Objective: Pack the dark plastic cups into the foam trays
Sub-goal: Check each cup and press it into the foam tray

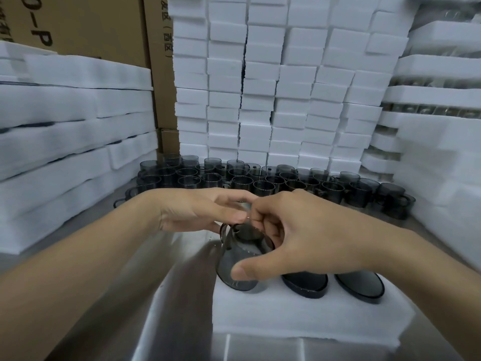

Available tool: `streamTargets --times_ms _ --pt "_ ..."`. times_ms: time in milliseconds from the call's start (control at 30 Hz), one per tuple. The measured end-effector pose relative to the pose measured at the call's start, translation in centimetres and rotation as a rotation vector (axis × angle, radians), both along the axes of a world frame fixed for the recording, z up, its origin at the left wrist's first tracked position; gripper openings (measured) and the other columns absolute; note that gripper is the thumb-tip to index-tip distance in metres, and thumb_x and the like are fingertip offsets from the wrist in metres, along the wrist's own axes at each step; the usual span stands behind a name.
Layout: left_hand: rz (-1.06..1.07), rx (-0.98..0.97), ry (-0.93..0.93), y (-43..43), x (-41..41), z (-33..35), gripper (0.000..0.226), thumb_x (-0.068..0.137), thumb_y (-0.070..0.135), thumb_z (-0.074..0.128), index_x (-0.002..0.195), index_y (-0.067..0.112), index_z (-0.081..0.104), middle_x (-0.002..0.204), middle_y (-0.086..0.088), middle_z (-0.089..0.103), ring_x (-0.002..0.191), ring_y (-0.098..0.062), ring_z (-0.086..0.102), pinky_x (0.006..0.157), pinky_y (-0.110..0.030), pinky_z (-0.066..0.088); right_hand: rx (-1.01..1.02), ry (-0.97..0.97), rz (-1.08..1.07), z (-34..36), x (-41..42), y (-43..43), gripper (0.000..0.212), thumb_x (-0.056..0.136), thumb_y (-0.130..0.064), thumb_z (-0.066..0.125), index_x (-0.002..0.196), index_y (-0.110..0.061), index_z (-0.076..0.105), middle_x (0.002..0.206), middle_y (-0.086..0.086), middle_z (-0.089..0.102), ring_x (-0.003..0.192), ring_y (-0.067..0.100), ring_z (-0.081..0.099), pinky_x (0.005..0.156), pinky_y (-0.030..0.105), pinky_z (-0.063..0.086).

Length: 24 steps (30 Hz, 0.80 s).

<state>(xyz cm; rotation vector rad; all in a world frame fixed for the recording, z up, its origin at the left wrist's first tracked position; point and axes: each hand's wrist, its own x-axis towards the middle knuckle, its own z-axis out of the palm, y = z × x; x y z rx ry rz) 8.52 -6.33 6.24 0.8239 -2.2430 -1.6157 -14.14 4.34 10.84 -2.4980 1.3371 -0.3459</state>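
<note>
A white foam tray (pixel 299 319) lies on the metal table in front of me. Two dark cups (pixel 305 284) (pixel 360 286) sit in its slots, bases toward me. A third dark cup (pixel 235 259) is tilted at the tray's left slot. My right hand (pixel 307 238) grips this cup, thumb on its side near the base, fingers curled over its rim. My left hand (pixel 205 209) pinches the cup's rim by the handle. A crowd of several dark handled cups (pixel 260 181) stands upright at the back of the table.
Stacks of white foam blocks (pixel 273 82) form a wall behind the cups. Foam trays (pixel 65 131) are piled at the left and packed foam trays (pixel 437 105) at the right. Cardboard boxes (pixel 104 27) stand at the back left. Bare metal table (pixel 169 295) shows left of the tray.
</note>
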Motion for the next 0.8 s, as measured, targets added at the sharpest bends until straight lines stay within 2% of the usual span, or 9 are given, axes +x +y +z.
streamTargets --times_ms 100,267,333,400,433,567,633,733,800 --pt "-0.007 -0.016 -0.031 0.0 -0.1 -0.1 0.101 0.073 0.065 0.09 0.153 0.016 0.052 0.156 -0.014 0.057 0.149 -0.035 0.048 0.129 -0.064 0.025 -0.045 0.045 0.004 -0.1 0.3 0.4 0.062 0.064 -0.084 0.076 0.08 -0.029 0.053 0.06 -0.011 0.051 0.051 0.007 0.046 0.048 0.023 0.037" --pt "-0.004 -0.026 -0.05 0.2 -0.4 0.0 0.107 0.068 0.068 0.091 0.152 0.013 0.052 0.155 -0.012 0.058 0.148 -0.03 0.051 0.129 -0.062 0.027 -0.045 0.061 0.018 0.2 0.6 1.1 0.043 0.066 -0.083 0.073 0.075 -0.049 0.047 0.06 -0.018 0.056 0.052 0.007 0.052 0.046 0.023 0.039" --pt "-0.003 -0.021 -0.056 0.3 -0.4 -0.1 0.107 0.067 0.07 0.091 0.152 0.016 0.053 0.155 -0.009 0.059 0.148 -0.029 0.051 0.129 -0.062 0.027 -0.026 0.044 0.04 0.4 0.7 1.4 0.034 0.069 -0.077 0.076 0.075 -0.064 0.046 0.06 -0.017 0.057 0.052 0.006 0.053 0.048 0.02 0.041" --pt "-0.01 -0.01 -0.054 0.2 -0.3 -0.1 0.103 0.067 0.069 0.09 0.152 0.022 0.055 0.155 -0.006 0.059 0.148 -0.026 0.051 0.129 -0.06 0.027 -0.012 0.033 0.049 0.7 0.8 1.9 0.043 0.069 -0.074 0.077 0.074 -0.082 0.035 0.063 -0.015 0.06 0.053 0.004 0.055 0.049 0.017 0.042" --pt "-0.013 -0.008 -0.052 0.2 -0.3 -0.2 0.101 0.068 0.069 0.09 0.151 0.023 0.056 0.155 -0.005 0.059 0.149 -0.026 0.051 0.13 -0.059 0.026 -0.018 0.046 0.037 0.7 0.9 2.1 0.045 0.068 -0.076 0.075 0.074 -0.084 0.031 0.066 -0.016 0.062 0.055 0.004 0.056 0.047 0.02 0.042" --pt "-0.026 -0.014 -0.059 0.2 -0.3 -0.2 0.098 0.068 0.07 0.089 0.149 0.026 0.057 0.156 0.0 0.059 0.15 -0.02 0.05 0.131 -0.057 0.025 -0.054 0.098 -0.028 0.2 1.4 2.6 0.036 0.063 -0.081 0.061 0.079 -0.074 0.03 0.08 -0.024 0.068 0.063 0.0 0.063 0.049 0.023 0.044" --pt "-0.03 -0.017 -0.066 0.2 -0.4 -0.2 0.098 0.066 0.072 0.089 0.149 0.029 0.059 0.156 0.002 0.058 0.15 -0.018 0.049 0.131 -0.055 0.026 -0.071 0.114 -0.039 0.0 1.6 2.9 0.035 0.062 -0.08 0.058 0.08 -0.075 0.028 0.08 -0.022 0.069 0.064 0.001 0.065 0.05 0.024 0.046" --pt "-0.025 -0.012 -0.053 0.3 -0.3 -0.3 0.096 0.062 0.073 0.09 0.145 0.034 0.063 0.158 0.0 0.057 0.151 -0.021 0.048 0.131 -0.055 0.026 -0.12 0.158 -0.05 0.1 1.8 3.3 0.037 0.062 -0.08 0.055 0.081 -0.078 0.023 0.09 -0.032 0.063 0.076 -0.006 0.06 0.051 0.024 0.044" --pt "-0.027 -0.011 -0.06 0.3 -0.2 -0.3 0.094 0.06 0.075 0.09 0.142 0.038 0.064 0.158 0.004 0.057 0.151 -0.018 0.047 0.131 -0.054 0.027 -0.143 0.178 -0.078 0.0 2.0 3.4 0.035 0.061 -0.082 0.053 0.082 -0.071 0.027 0.084 -0.02 0.065 0.074 -0.001 0.06 0.051 0.025 0.045"
